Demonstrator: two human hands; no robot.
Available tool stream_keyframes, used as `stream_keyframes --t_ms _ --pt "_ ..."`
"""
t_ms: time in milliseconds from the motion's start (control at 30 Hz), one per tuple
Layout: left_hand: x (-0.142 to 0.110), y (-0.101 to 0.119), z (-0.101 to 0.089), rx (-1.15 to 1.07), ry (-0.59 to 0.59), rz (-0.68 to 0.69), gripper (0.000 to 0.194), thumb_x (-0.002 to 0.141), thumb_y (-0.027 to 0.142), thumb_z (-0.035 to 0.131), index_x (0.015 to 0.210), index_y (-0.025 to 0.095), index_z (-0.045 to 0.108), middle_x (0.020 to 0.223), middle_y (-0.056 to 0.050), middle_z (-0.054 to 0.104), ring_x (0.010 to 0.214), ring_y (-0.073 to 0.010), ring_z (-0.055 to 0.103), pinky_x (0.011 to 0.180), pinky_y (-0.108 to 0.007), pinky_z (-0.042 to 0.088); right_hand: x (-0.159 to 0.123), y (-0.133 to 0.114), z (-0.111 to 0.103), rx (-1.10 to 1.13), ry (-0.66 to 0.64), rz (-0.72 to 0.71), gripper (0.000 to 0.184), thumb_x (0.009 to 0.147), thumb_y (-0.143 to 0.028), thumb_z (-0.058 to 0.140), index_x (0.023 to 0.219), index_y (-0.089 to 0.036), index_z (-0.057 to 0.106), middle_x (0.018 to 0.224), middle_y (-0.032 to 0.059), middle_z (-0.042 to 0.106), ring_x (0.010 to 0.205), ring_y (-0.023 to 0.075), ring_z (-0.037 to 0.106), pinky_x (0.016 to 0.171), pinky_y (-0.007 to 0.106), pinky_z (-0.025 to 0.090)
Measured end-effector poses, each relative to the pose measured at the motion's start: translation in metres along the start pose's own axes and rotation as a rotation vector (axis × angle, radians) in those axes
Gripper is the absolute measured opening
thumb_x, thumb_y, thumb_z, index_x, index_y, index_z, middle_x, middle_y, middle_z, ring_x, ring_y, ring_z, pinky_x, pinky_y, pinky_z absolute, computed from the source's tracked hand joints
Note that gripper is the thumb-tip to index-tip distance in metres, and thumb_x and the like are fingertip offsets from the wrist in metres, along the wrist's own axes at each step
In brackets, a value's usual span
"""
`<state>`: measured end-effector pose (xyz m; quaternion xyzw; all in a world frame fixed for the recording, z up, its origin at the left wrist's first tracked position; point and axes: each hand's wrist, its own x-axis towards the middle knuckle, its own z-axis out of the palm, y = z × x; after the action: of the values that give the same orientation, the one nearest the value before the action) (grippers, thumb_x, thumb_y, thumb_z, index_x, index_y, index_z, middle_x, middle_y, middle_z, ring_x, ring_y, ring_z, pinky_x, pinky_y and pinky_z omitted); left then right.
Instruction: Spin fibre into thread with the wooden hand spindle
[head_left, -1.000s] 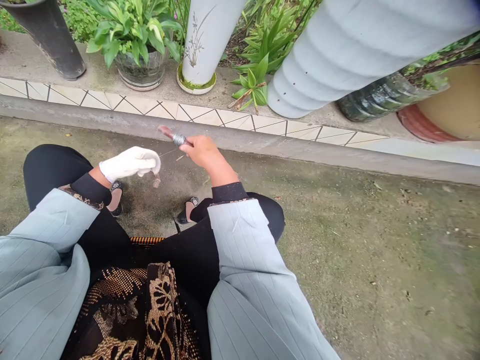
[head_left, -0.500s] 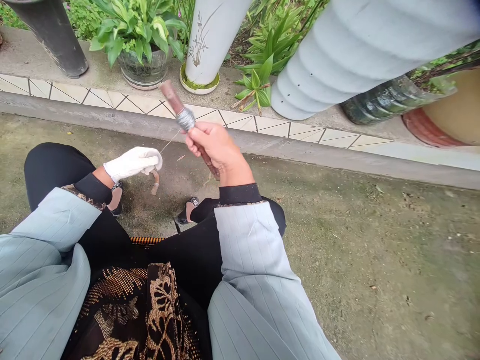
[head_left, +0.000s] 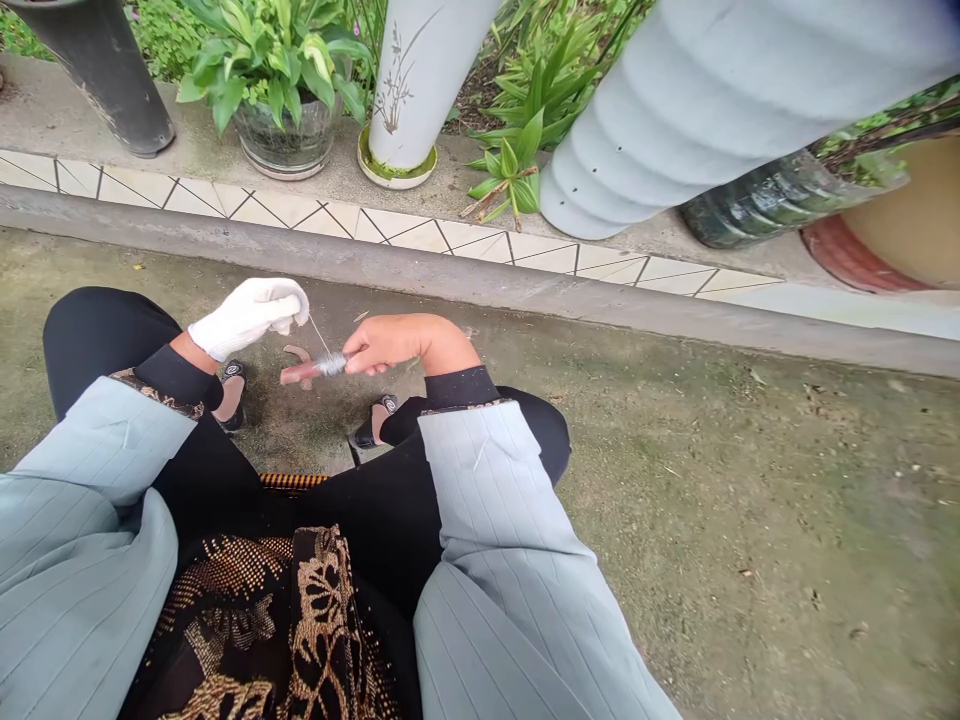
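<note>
Writing we find none that can be read; the nearest to it is a painted grass sprig on the tall white vase [head_left: 420, 80], which we take as our landmark on the tiled ledge [head_left: 420, 235]. Well below the vase, over the mossy concrete ground [head_left: 750, 500], our right hand [head_left: 401, 343] is closed around a reddish stick spindle [head_left: 311, 370] wound with silvery thread, its free end pointing towards our left. Our left hand [head_left: 251, 315], in a white glove, is curled shut on the thin thread [head_left: 319, 337], which runs taut from the glove down to the winding. The two hands are near each other but apart. Left of the vase stands a glass pot with a leafy plant [head_left: 281, 90], and farther left a dark pot [head_left: 97, 75]; right of the vase lies a big ribbed white vessel [head_left: 675, 110]. Below the hands our black shoes [head_left: 371, 425] rest on the ground. The ledge's raised kerb bounds the space on the vase's side; to the right of our knees the concrete lies open.
</note>
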<state>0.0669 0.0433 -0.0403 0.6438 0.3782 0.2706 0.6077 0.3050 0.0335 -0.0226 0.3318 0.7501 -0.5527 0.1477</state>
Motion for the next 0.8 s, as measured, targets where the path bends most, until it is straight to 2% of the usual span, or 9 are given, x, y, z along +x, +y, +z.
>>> stream_keyframes --t_ms 67,167,267,367,467,567,700,767,800 --pt "0.001 -0.003 0.002 0.009 -0.01 0.004 0.04 0.078 0.051 0.067 0.077 0.011 0.063 0.069 -0.005 0.062 0.052 -0.0066 0.048 0.05 -0.019 0.042 -0.008 -0.005 0.0 0.162 0.001 -0.205 0.023 0.084 -0.034 0.061 0.071 -0.015 0.058 0.063 -0.0021 0.056 0.054 0.0069 0.048 0.053 0.02 0.037" --pt "0.003 -0.01 0.009 0.04 -0.101 -0.016 0.038 0.082 0.049 0.063 0.078 0.011 0.063 0.065 -0.004 0.059 0.052 -0.0077 0.047 0.049 -0.019 0.04 -0.016 -0.004 -0.004 0.409 0.476 -0.321 0.032 0.085 -0.045 0.061 0.076 -0.015 0.056 0.064 -0.0016 0.057 0.053 0.0059 0.046 0.05 0.018 0.036" --pt "0.004 -0.015 0.016 0.09 -0.229 -0.058 0.036 0.085 0.046 0.06 0.08 0.011 0.065 0.068 -0.005 0.061 0.054 -0.0085 0.049 0.052 -0.019 0.043 -0.012 0.008 -0.01 0.481 0.926 -0.172 0.036 0.089 -0.05 0.053 0.082 -0.015 0.056 0.065 0.0003 0.057 0.053 0.0071 0.046 0.048 0.018 0.035" --pt "0.002 -0.012 0.02 0.155 -0.308 -0.09 0.034 0.085 0.044 0.059 0.083 0.011 0.067 0.074 -0.006 0.065 0.058 -0.0091 0.053 0.055 -0.019 0.045 -0.001 0.021 -0.013 0.321 1.035 0.115 0.034 0.091 -0.046 0.049 0.084 -0.015 0.059 0.069 0.0039 0.061 0.059 0.011 0.053 0.053 0.021 0.038" --pt "0.0 -0.006 0.019 0.219 -0.331 -0.081 0.032 0.084 0.043 0.06 0.081 0.012 0.068 0.075 -0.005 0.066 0.06 -0.0097 0.056 0.058 -0.019 0.046 0.008 0.021 -0.01 -0.005 0.885 0.374 0.027 0.086 -0.04 0.057 0.082 -0.015 0.064 0.075 0.0088 0.065 0.071 0.0172 0.058 0.061 0.026 0.04" --pt "-0.001 -0.005 0.015 0.244 -0.256 -0.058 0.03 0.083 0.04 0.059 0.079 0.012 0.067 0.076 -0.006 0.067 0.062 -0.0106 0.057 0.06 -0.02 0.047 0.013 0.011 -0.004 -0.225 0.554 0.457 0.02 0.082 -0.034 0.062 0.075 -0.016 0.066 0.073 0.0098 0.065 0.07 0.0179 0.058 0.062 0.028 0.038" --pt "0.0 -0.01 0.007 0.245 -0.15 -0.03 0.025 0.083 0.035 0.058 0.079 0.012 0.065 0.074 -0.005 0.065 0.06 -0.0102 0.055 0.059 -0.02 0.046 0.009 -0.001 0.002 -0.16 0.076 0.241 0.019 0.082 -0.026 0.06 0.066 -0.016 0.062 0.059 0.001 0.058 0.054 0.0108 0.05 0.056 0.026 0.035" --pt "0.002 -0.012 0.006 0.216 -0.119 -0.017 0.026 0.083 0.036 0.059 0.079 0.011 0.064 0.074 -0.005 0.064 0.06 -0.0099 0.054 0.059 -0.021 0.046 0.002 -0.004 0.003 -0.033 -0.026 0.034 0.018 0.081 -0.027 0.062 0.067 -0.016 0.061 0.058 -0.0021 0.056 0.052 0.0083 0.048 0.053 0.023 0.035" --pt "0.003 -0.013 0.007 0.193 -0.092 -0.01 0.028 0.083 0.038 0.06 0.079 0.011 0.064 0.074 -0.005 0.064 0.059 -0.0096 0.053 0.058 -0.021 0.046 -0.002 -0.006 0.003 0.055 0.001 -0.076 0.019 0.082 -0.03 0.062 0.07 -0.015 0.061 0.059 -0.0029 0.056 0.053 0.0073 0.048 0.053 0.021 0.035"
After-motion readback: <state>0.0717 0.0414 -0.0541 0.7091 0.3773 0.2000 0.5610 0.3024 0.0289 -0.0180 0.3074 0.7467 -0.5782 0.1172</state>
